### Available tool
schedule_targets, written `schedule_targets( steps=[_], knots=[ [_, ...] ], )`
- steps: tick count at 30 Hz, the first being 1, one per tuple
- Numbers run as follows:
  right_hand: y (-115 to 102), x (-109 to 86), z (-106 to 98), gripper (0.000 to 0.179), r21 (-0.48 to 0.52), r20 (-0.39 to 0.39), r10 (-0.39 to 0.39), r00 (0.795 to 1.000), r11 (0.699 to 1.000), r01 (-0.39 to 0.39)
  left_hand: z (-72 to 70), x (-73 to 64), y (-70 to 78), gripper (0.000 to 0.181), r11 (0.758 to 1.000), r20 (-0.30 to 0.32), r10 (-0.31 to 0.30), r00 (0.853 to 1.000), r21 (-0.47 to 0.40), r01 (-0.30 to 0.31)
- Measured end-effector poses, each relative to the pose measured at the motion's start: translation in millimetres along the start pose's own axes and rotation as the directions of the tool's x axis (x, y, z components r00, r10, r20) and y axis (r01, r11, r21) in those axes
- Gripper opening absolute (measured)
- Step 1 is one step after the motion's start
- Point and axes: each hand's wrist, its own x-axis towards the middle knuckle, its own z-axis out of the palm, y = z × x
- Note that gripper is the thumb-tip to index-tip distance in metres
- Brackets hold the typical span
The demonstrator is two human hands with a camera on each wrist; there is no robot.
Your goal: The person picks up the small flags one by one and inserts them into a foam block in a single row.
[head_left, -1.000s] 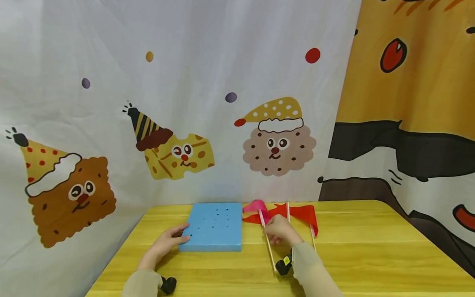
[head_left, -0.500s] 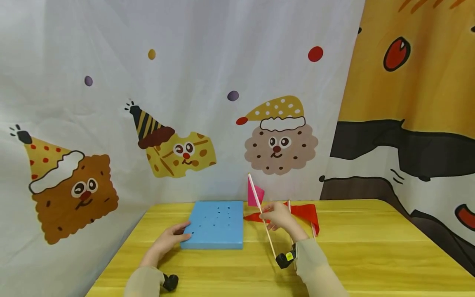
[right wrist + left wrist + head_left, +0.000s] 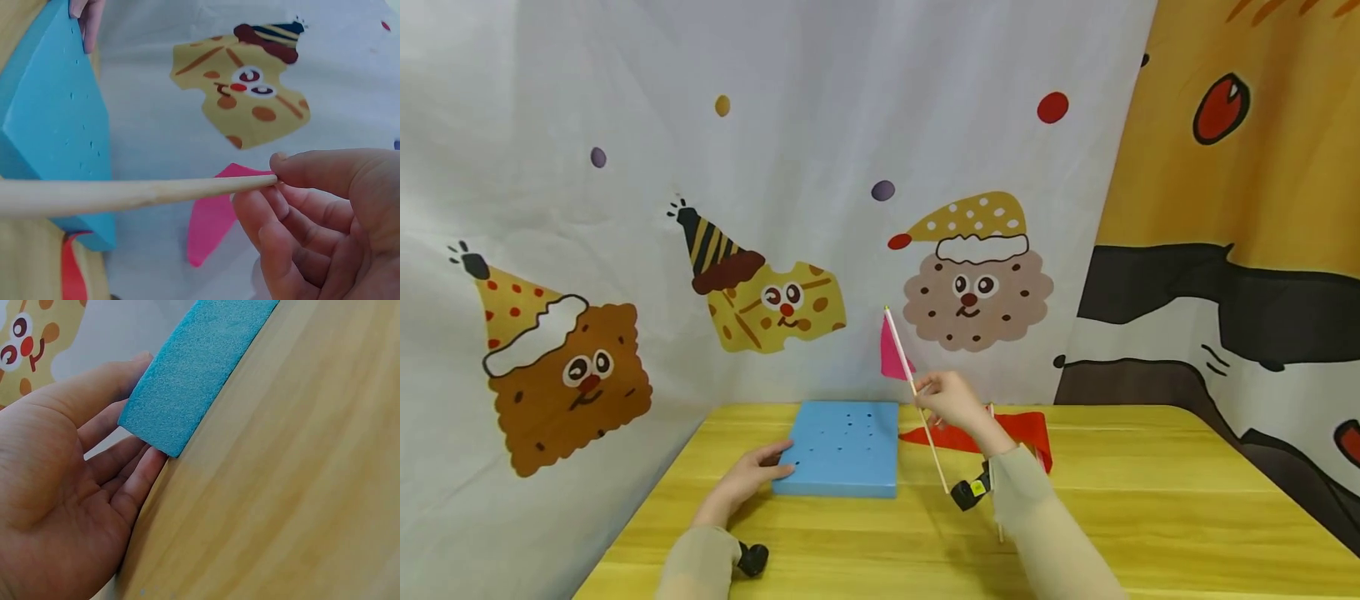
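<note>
A blue foam board [image 3: 842,462] with several small holes in its top lies flat on the table. My left hand [image 3: 751,477] holds its left edge; the left wrist view shows the thumb [image 3: 103,390] along the top and the fingers against the side. Raised above the table, right of the board, a pink flag [image 3: 892,357] on a thin wooden stick is pinched between the thumb and fingers of my right hand [image 3: 953,406]. The stick [image 3: 125,196] slants, its lower end free in the air. Red flags [image 3: 1026,427] lie behind the right forearm, partly hidden.
The wood-patterned table [image 3: 1150,500] reaches back to a white cloth backdrop [image 3: 820,167] printed with cartoon biscuits and cheese. Stick ends of the red flags show beside the right sleeve [image 3: 1045,508]. Bare table surface shows in front of the board.
My right hand has lifted the pink flag off the table by its stick and moved it up and slightly left, tilting it more upright. The left hand stays on the board.
</note>
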Motion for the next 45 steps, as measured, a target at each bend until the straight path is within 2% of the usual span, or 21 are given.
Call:
schedule_targets(
  steps=[7,16,21,28,34,41,45],
  knots=[
    [-27,9.9,4,0.019,-0.068,0.044,-0.091,0.995,0.993,0.094,0.3,-0.6,1.8,0.061,1.000,-0.018,-0.010,1.000,-0.006,0.010],
    [-47,25.5,24,0.019,-0.077,0.088,-0.169,0.982,0.981,0.176,0.9,2.4,0.8,0.061,1.000,-0.026,-0.016,1.000,-0.001,0.016],
    [-48,37.7,40,0.019,-0.089,0.065,-0.202,0.977,0.974,0.207,1.8,6.0,0.0,0.061,1.000,-0.035,-0.019,0.999,-0.007,0.019],
    [-43,59.0,64,0.023,0.000,0.014,-0.233,0.972,0.972,0.233,1.5,5.4,-0.1,0.061,1.000,-0.038,-0.022,0.999,-0.003,0.022],
    [-40,73.3,82,0.022,0.031,-0.023,-0.269,0.963,0.962,0.270,0.8,4.2,1.7,0.061,1.000,-0.037,-0.016,0.999,0.005,0.017],
    [-41,86.0,100,0.021,0.000,-0.048,-0.318,0.947,0.948,0.319,1.3,2.5,1.7,0.059,1.000,-0.034,0.002,0.999,0.007,-0.002],
    [-40,91.2,107,0.020,0.011,-0.063,-0.303,0.951,0.952,0.305,1.7,0.3,1.5,0.059,1.000,-0.033,0.003,0.999,0.012,-0.002]
  ],
)
